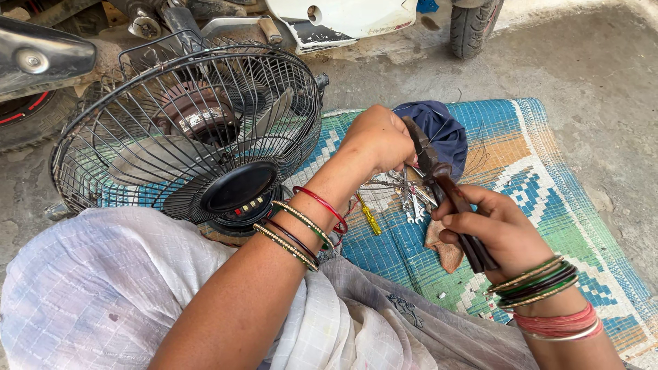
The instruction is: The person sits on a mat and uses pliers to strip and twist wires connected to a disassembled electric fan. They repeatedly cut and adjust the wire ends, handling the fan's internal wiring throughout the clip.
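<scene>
My right hand [497,226] grips the dark handles of a pair of pliers [445,192], its jaws pointing up toward my left hand. My left hand [377,140] is closed just above the jaws, pinching something small that I cannot make out. Both wrists carry several bangles. A black table fan [188,130] with a wire guard lies tilted on my lap at the left, its round hub facing me. Under my hands lie several small spanners [411,195] and a yellow-handled screwdriver [369,218] on a woven mat [548,185].
A dark blue cloth [442,130] lies on the mat beyond my hands, and a brown rag [442,248] sits beneath the pliers. A parked motorbike [41,62] and a scooter wheel [473,27] stand at the far side on the concrete floor [589,62].
</scene>
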